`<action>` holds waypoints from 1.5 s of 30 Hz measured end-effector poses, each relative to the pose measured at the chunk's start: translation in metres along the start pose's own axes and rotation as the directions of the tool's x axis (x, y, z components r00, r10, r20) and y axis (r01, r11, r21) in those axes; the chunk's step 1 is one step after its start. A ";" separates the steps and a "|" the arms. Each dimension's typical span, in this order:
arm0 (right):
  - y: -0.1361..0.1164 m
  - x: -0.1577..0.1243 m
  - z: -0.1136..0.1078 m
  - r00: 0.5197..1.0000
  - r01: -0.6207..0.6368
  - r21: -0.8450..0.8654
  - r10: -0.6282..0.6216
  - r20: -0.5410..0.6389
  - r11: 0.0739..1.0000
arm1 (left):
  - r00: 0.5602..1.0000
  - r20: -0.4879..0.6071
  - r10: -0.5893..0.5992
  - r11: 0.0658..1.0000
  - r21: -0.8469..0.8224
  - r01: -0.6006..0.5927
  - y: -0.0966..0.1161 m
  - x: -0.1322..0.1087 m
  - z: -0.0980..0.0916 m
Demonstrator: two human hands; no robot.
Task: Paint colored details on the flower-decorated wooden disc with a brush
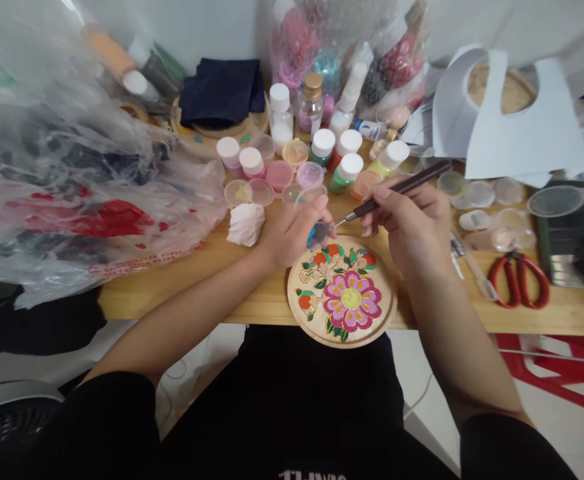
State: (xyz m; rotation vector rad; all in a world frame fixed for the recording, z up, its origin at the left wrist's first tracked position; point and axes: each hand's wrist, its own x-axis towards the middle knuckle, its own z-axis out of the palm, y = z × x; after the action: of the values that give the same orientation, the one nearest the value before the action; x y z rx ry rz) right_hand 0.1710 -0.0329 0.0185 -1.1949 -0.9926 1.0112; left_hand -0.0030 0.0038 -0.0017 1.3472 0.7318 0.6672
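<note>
We are observing the left hand (295,230) pinching a small cup (318,235) with blue contents; its fingers are hiding part of the rim, so we are not judging the fill level. The right hand (415,217) is gripping a dark-handled tool (426,173); its thin metal end is reaching the cup, but we cannot tell whether it is touching the contents. The round floral board (345,293) is sitting just below both hands, extending past the near edge of the table (252,307). At left, the plastic bag (97,207) is running out of view and blurring its contents.
</note>
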 end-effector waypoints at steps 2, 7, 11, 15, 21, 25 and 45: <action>-0.001 -0.001 -0.001 1.000 0.009 0.005 -0.009 -0.004 1.000 | 1.000 -0.014 0.028 1.000 0.010 -0.027 -0.001 0.000 0.000; -0.007 -0.009 -0.003 0.998 0.033 -0.034 -0.031 0.063 0.999 | 0.998 -0.009 0.058 0.998 -0.011 -0.058 0.000 0.001 0.001; -0.005 -0.016 -0.006 0.974 0.117 -0.120 -0.091 0.208 0.986 | 0.998 -0.047 0.051 0.999 0.017 -0.050 0.004 0.001 0.002; -0.003 -0.019 -0.009 0.954 0.185 -0.172 -0.135 0.269 0.968 | 0.997 -0.038 0.072 0.997 0.024 -0.071 0.009 0.000 0.003; -0.004 -0.021 -0.011 0.945 0.224 -0.249 -0.146 0.294 0.942 | 0.998 -0.056 0.035 0.999 0.043 -0.033 0.010 -0.001 0.004; -0.004 -0.021 -0.012 0.934 0.250 -0.257 -0.163 0.316 0.933 | 0.996 -0.059 0.059 0.997 0.056 -0.056 0.010 0.000 0.003; -0.024 -0.029 -0.011 0.778 0.529 -0.306 -0.308 0.548 0.792 | 0.997 -0.076 0.014 0.999 0.041 -0.011 0.010 -0.001 0.006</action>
State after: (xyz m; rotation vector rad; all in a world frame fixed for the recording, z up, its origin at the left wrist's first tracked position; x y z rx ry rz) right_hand 0.1766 -0.0657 0.0392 -1.0104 -1.8849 0.7232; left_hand 0.0014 0.0002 0.0083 1.3704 0.8027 0.7200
